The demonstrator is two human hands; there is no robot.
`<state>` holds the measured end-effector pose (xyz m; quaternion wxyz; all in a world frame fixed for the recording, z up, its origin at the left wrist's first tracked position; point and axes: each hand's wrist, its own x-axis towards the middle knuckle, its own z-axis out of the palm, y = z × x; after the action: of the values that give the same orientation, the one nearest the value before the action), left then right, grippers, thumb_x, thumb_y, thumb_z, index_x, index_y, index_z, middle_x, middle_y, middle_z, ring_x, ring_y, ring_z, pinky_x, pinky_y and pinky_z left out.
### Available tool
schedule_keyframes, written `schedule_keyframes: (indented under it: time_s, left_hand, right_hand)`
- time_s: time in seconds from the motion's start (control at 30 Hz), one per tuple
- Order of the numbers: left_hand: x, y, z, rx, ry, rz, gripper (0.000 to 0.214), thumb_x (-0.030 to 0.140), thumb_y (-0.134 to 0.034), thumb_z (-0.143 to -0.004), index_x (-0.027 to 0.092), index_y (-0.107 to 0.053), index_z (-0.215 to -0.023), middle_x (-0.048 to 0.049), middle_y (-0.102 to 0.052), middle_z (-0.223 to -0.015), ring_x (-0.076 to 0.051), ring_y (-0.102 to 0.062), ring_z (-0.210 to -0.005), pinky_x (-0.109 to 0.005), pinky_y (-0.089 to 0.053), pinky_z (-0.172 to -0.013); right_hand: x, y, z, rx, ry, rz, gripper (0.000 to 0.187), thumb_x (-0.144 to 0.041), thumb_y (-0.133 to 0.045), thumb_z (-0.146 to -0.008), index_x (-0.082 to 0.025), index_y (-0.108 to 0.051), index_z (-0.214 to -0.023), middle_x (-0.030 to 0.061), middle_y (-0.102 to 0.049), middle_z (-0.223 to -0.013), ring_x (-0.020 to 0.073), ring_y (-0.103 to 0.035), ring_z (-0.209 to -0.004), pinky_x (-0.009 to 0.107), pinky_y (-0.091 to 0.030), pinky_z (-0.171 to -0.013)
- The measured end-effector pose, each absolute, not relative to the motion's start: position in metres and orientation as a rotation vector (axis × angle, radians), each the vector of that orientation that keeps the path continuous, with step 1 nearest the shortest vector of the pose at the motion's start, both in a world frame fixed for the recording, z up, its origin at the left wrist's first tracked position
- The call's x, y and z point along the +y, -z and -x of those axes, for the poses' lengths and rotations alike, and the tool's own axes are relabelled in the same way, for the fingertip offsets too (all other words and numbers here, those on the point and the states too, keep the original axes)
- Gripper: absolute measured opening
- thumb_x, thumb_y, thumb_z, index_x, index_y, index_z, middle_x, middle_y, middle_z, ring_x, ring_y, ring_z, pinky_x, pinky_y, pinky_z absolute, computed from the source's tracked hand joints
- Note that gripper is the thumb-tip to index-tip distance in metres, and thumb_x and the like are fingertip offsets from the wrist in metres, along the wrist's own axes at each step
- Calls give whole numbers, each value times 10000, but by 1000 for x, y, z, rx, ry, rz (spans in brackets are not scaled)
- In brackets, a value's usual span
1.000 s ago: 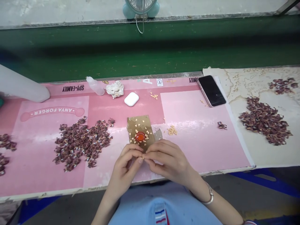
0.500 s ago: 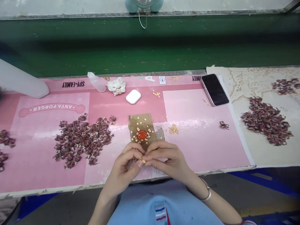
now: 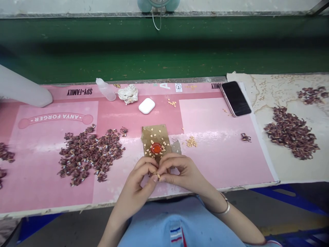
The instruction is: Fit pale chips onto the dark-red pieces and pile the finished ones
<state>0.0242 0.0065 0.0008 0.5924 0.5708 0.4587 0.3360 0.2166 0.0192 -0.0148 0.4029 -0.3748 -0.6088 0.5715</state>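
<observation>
My left hand (image 3: 140,181) and my right hand (image 3: 183,173) meet fingertip to fingertip near the table's front edge. Both are closed in a pinch around a small cream-yellow piece (image 3: 158,176). A bit of something dark shows behind my left fingertips, mostly hidden by them. Just beyond the hands lies a brown sheet (image 3: 147,132) dotted with small cream heart-shaped pieces, with a round orange-red blob (image 3: 156,148) in its middle. To the right of the sheet sits a little heap of yellowish pieces (image 3: 191,141).
A pile of dark brown small figures (image 3: 89,154) spreads at the left, another pile (image 3: 293,133) at the right. Behind are a phone (image 3: 235,98), a white case (image 3: 146,106), crumpled tissue (image 3: 128,94) and a translucent bottle (image 3: 106,90). One figure (image 3: 246,137) lies alone.
My right fingers have shifted slightly, the index more bent against the small piece. My left hand stays almost still; the things on the table have not moved.
</observation>
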Motion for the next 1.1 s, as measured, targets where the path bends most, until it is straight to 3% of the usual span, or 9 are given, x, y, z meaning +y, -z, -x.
schedule_keyframes:
  time_s: [0.27,0.53,0.73,0.93,1.1]
  left_hand:
    - [6,-3,-23,1049,-797,-1305,272,396,-529,-1021,224,-627,-835,-51,-588,-955,-181,-622,-921,-265,-520,-845]
    - [6,-6,-24,1103,-777,-1303,332,485,-527,-1007,221,-628,-833,-72,-588,-956,-195,-603,-916,-299,-536,-874]
    - [5,-4,-22,1131,-796,-1330,313,471,-542,-1002,225,-652,-843,-70,-598,-948,-197,-606,-908,-297,-539,-861]
    - [1,-1,-21,1170,-825,-1358,226,373,-558,-1006,233,-670,-869,-56,-608,-957,-184,-619,-951,-271,-534,-876]
    - [-3,1,-16,1271,-848,-1389,155,292,-560,-998,236,-683,-920,-59,-641,-982,-186,-641,-989,-277,-540,-882]
  right_hand:
    - [17,15,-212,-1461,-1435,982,303,-494,-725,-910,-199,-787,-888,35,-706,-824,115,-643,-706,227,-567,-625]
    - [11,27,-208,-1360,-1347,979,138,-398,-782,-882,-278,-837,-922,46,-766,-882,142,-738,-806,259,-635,-755]
    - [11,22,-204,-1358,-1411,1055,204,-434,-761,-895,-242,-828,-877,65,-769,-915,157,-743,-828,254,-636,-720]
    - [13,16,-201,-1355,-1430,1122,211,-422,-756,-900,-230,-814,-835,56,-766,-865,159,-738,-776,250,-631,-669]
    - [20,23,-212,-1385,-1129,1299,109,-343,-786,-872,-249,-809,-823,48,-784,-848,197,-757,-835,303,-655,-743]
